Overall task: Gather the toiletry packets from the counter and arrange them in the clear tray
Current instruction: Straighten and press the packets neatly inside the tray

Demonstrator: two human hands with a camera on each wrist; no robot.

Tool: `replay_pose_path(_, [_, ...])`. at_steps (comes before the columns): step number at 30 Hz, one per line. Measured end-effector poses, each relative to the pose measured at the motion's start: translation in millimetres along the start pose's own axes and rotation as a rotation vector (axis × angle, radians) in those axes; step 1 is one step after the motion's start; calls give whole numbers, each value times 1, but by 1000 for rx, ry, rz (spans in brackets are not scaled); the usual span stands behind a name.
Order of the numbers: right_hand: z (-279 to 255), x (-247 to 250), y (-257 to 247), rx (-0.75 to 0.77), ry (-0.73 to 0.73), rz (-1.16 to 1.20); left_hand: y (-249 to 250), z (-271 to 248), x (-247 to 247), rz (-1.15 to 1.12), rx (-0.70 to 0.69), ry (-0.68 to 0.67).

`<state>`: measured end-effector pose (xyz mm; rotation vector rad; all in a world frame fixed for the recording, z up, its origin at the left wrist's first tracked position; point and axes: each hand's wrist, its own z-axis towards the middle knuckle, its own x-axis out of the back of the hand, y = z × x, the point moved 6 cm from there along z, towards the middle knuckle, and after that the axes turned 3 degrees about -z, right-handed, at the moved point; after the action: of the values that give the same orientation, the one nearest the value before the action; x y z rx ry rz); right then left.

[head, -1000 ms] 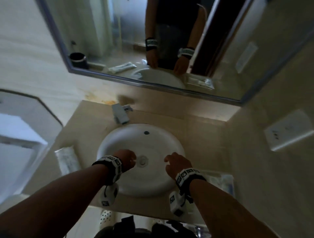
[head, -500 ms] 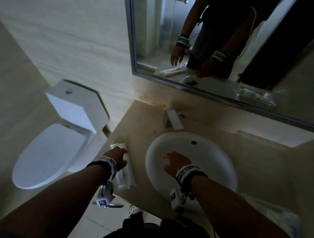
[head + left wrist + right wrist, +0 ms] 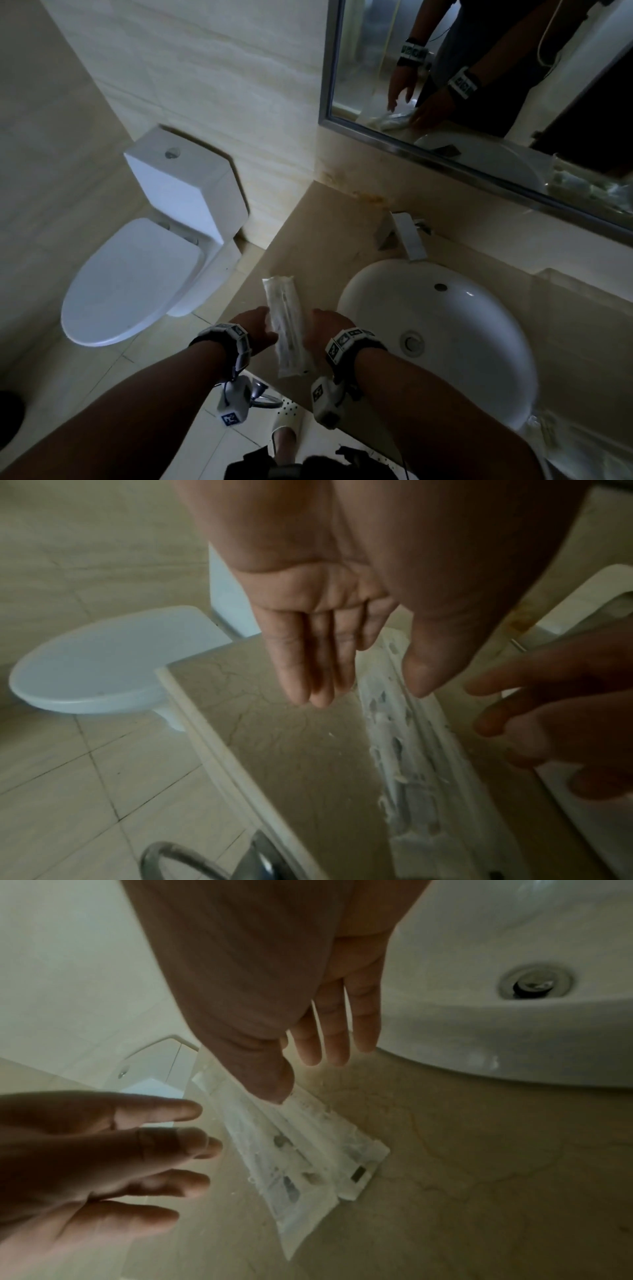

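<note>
A small stack of long clear toiletry packets [image 3: 286, 329] lies on the beige counter [image 3: 329, 246], left of the sink. My left hand [image 3: 257, 329] hovers at the packets' left side, fingers straight and spread [image 3: 164, 1115]. My right hand [image 3: 323, 325] is at their right side with straight fingers. In the right wrist view its thumb tip [image 3: 274, 1091] touches the top of the packets [image 3: 308, 1150]. The left wrist view shows the packets [image 3: 404, 737] just under my left thumb. Neither hand holds anything. A clear tray [image 3: 548, 435] shows partly at the lower right, past the sink.
The white sink basin [image 3: 445, 342] and faucet [image 3: 407, 236] sit right of the packets. The counter's left edge [image 3: 192, 723] drops to the tiled floor beside a white toilet [image 3: 137, 274]. A mirror [image 3: 479, 85] hangs above. A metal ring [image 3: 263, 397] hangs below the counter front.
The head view swung left from the sink to the counter's left end. Both hands left the basin; the left reached the packets first, and the right now flanks them too.
</note>
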<state>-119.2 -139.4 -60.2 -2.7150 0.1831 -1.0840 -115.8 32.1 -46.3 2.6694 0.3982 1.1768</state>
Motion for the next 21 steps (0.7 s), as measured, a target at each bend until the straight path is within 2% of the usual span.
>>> replay_pose_path(4, [17, -7, -4, -53, -9, 41, 3, 4, -5, -43, -9, -36])
replay_pose_path(8, [35, -10, -8, -22, 2, 141, 6, 7, -2, -156, 35, -49])
replay_pose_path(13, [34, -15, -25, -6, -37, 301, 23, 5, -7, -649, 95, -142])
replay_pose_path(18, [30, -18, -22, -31, 9, 411, 32, 3, -12, -744, 77, -212])
replay_pose_path(21, [35, -18, -16, -26, 40, 434, 34, 2, -14, -714, 60, -236])
